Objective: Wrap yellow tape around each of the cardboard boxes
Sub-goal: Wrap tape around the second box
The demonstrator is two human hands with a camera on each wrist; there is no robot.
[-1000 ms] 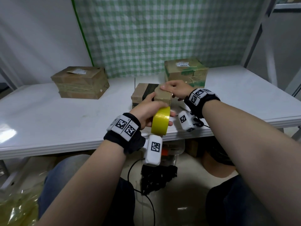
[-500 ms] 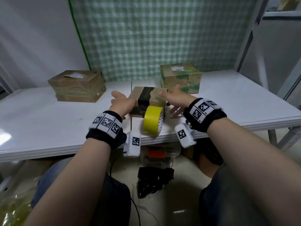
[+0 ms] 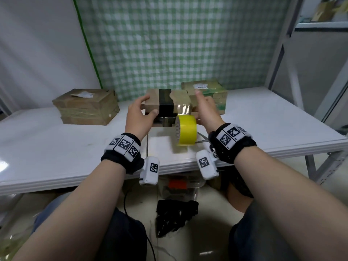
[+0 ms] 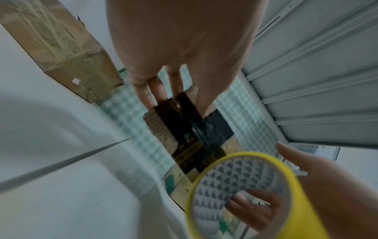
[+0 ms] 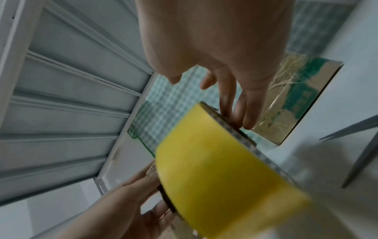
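- Yellow tape roll (image 3: 186,131) stands on edge on the white table (image 3: 56,147), at about 6 o'clock from the small cardboard box (image 3: 167,101) that both hands are on; a glossy strip appears to run from the roll up onto the box's front face.
- The small box carries a dark band around its middle and sits near the table's centre, with its right end at about 9 o'clock from the green-printed box (image 3: 207,95).
- Judging by the shiny, wrinkled film on them, the green-printed box and the large box (image 3: 86,106) at the far 9 o'clock side look already taped; whether their wraps are complete cannot be told.
- So the task seems well along: the small box looks like the one in hand, with its wrap started but not closed, and the roll not yet cut free. Scissors (image 3: 202,143) lie at 3 o'clock from the roll.
- The left hand (image 3: 139,114) comes in from 7 o'clock, thumb on the box's top edge and fingers curled onto its front face, gripping the left end.
- The right hand (image 3: 205,110) reaches in from 5 o'clock, index finger (image 3: 197,93) raised straight, the other fingers lying against the box's right end just behind the roll; it looks loose, holding nothing firmly.
- Both forearms are extended forward, wrists roughly level above the table's near edge.
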